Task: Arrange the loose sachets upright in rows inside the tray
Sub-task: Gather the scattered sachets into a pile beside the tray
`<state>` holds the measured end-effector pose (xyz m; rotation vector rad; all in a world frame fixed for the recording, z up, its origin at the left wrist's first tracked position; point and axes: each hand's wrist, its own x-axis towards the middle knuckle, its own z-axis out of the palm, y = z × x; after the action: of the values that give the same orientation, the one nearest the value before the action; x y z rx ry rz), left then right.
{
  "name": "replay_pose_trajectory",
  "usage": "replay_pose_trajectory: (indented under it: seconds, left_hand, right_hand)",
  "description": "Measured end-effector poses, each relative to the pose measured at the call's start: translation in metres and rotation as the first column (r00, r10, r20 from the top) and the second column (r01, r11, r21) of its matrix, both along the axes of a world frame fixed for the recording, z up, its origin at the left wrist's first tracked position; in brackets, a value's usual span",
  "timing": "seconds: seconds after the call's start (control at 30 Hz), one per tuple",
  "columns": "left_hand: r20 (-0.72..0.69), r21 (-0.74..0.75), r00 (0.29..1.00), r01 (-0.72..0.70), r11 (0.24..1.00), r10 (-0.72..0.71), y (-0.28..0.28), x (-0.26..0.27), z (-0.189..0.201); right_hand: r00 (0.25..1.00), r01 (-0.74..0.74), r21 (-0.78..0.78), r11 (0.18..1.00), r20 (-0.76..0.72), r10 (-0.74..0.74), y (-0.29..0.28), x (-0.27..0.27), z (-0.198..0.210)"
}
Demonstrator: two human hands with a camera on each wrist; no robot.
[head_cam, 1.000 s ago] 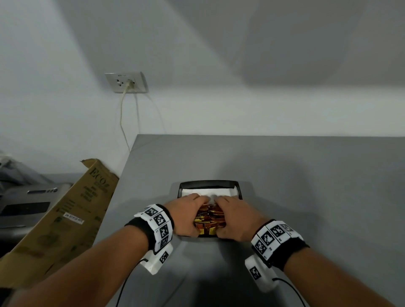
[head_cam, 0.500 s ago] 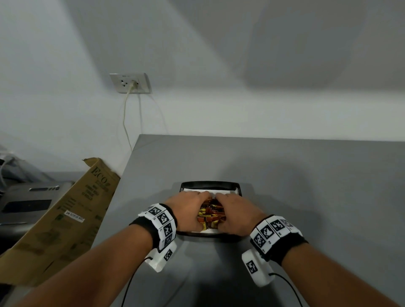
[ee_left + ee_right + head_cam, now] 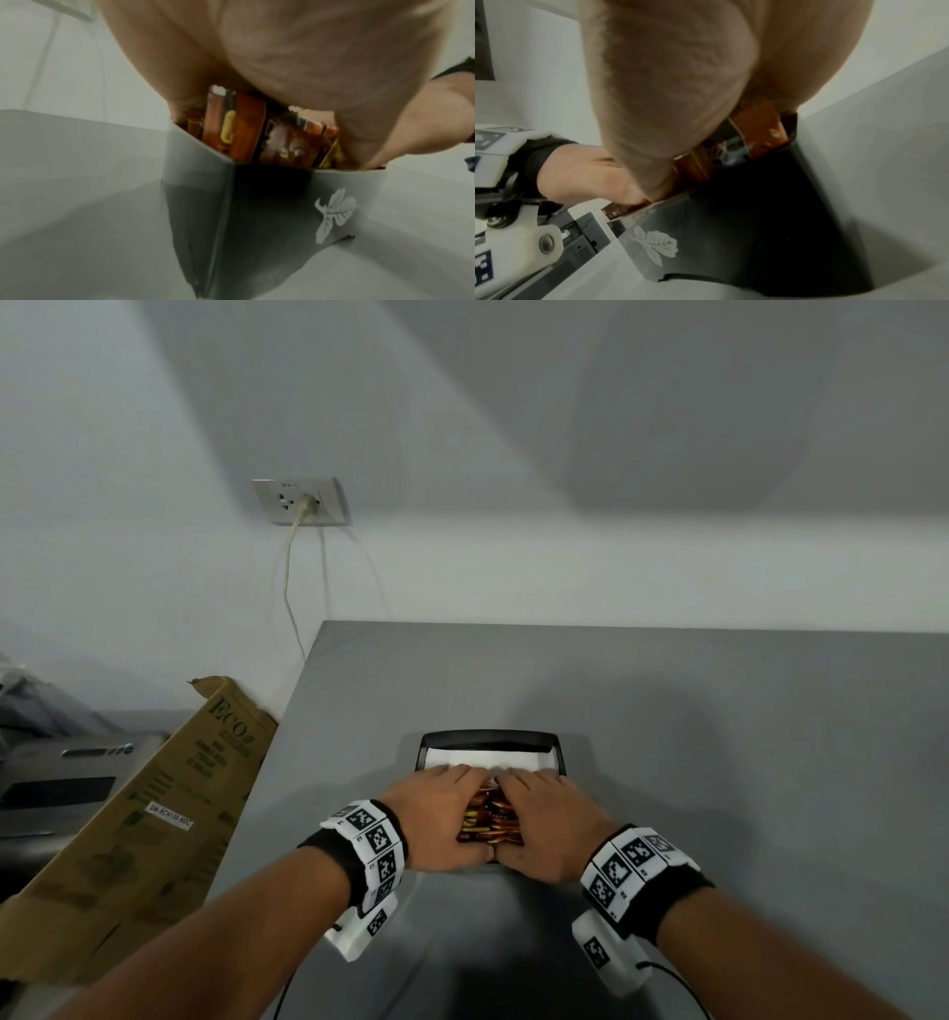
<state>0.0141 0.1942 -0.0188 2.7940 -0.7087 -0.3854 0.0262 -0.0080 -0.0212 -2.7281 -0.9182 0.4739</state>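
Observation:
A black tray (image 3: 490,738) sits on the grey table, with a white paper liner (image 3: 488,756) showing at its far end. A bundle of brown and yellow sachets (image 3: 490,821) stands packed in the tray's near part. My left hand (image 3: 436,819) and right hand (image 3: 552,824) cup the bundle from either side. The fingers meet over its far end and the thumbs meet at its near end. In the left wrist view the sachets (image 3: 257,134) stand upright above the tray wall (image 3: 257,203), under my palm (image 3: 282,50). The right wrist view shows sachets (image 3: 757,130) beneath my right hand (image 3: 680,71).
A cardboard box (image 3: 154,824) leans beside the table's left edge, with a grey machine (image 3: 56,778) behind it. A wall socket (image 3: 303,501) holds a plugged cable that hangs past the table's back corner. Bare grey tabletop (image 3: 744,762) stretches right of the tray.
Both hands stayed round the sachets. They have drawn closer together, and the thumbs now meet at the bundle's near end, covering sachets that showed there before.

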Motion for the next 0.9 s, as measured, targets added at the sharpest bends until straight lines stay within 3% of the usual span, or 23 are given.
replay_pose_trajectory:
  seconds: [0.13, 0.53, 0.73, 0.9]
  left_hand:
    - [-0.023, 0.034, 0.999, 0.048, 0.998, -0.047, 0.004, -0.005, 0.002]
    - [0.038, 0.081, 0.999, -0.006, 0.997, 0.002, -0.001, -0.011, -0.012]
    - [0.011, 0.031, 1.0, -0.011, 0.999, 0.01, 0.003, -0.01, -0.007]
    - [-0.057, -0.066, 0.998, -0.024, 0.998, 0.02, 0.007, -0.008, 0.009]
  right_hand:
    - [1.0, -0.024, 0.019, 1.0, -0.012, 0.025, -0.006, -0.002, -0.003]
    - [0.997, -0.044, -0.067, 0.997, 0.056, 0.048, -0.001, -0.017, -0.014]
    - [1.0, -0.019, -0.021, 1.0, 0.001, 0.019, -0.006, -0.013, -0.006]
    - [0.991, 0.098, 0.157, 0.983, -0.11, -0.082, -0.015, 0.001, 0.021]
